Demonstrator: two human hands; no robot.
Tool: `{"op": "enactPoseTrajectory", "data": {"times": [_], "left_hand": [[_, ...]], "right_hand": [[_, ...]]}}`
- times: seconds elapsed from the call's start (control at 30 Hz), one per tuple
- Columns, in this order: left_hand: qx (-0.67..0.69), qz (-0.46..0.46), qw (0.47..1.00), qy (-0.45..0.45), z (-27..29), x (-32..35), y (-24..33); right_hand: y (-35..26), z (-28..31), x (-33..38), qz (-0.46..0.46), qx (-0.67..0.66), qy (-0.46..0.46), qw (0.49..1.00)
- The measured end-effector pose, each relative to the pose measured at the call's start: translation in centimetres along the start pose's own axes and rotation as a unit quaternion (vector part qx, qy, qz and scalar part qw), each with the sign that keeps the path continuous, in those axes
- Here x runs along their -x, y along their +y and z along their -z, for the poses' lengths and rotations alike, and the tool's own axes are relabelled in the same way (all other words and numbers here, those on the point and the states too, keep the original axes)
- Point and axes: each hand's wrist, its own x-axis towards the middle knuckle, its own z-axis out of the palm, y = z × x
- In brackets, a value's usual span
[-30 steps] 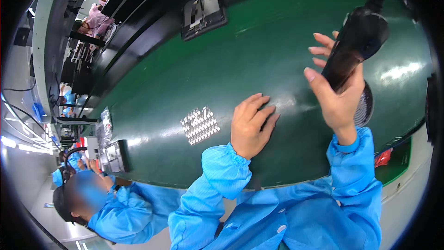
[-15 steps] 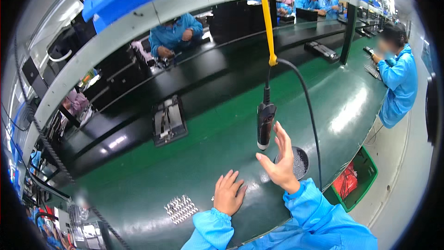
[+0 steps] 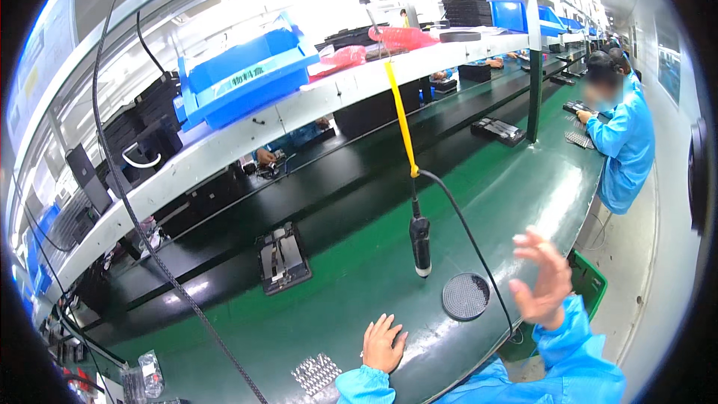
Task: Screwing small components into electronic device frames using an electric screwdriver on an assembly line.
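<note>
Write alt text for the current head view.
A person's left hand is palm-down on a green bench beside small silvery parts; the right hand, open and blurred, is right of a round dark dish. A black corded tool hangs from a yellow strap.

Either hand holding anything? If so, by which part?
Nothing visibly held: left hand lies over the green bench, right hand is raised, open; the black driver hangs untouched.
</note>
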Motion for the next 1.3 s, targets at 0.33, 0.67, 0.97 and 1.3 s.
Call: {"op": "enactPoseTrajectory", "data": {"times": [0.33,0.67,0.97,1.3], "left_hand": [[0.006,0.017,1.0,-0.008,0.0,0.1,-0.2],[0.013,-0.003,1.0,0.029,0.2,-0.1,0.2],[0.026,0.019,0.999,0.021,0.8,-0.3,0.7],[0.037,0.027,0.999,0.0,0.7,-0.1,0.3]], "right_hand": [[7.9,-1.5,-21.1,0.092,0.144,-0.002,0.985],[16.2,-14.4,-35.7,0.023,0.22,-0.183,0.958],[14.5,-21.0,-37.6,0.017,0.129,-0.338,0.932],[14.5,-21.5,-38.0,-0.056,0.382,-0.28,0.879]]}}
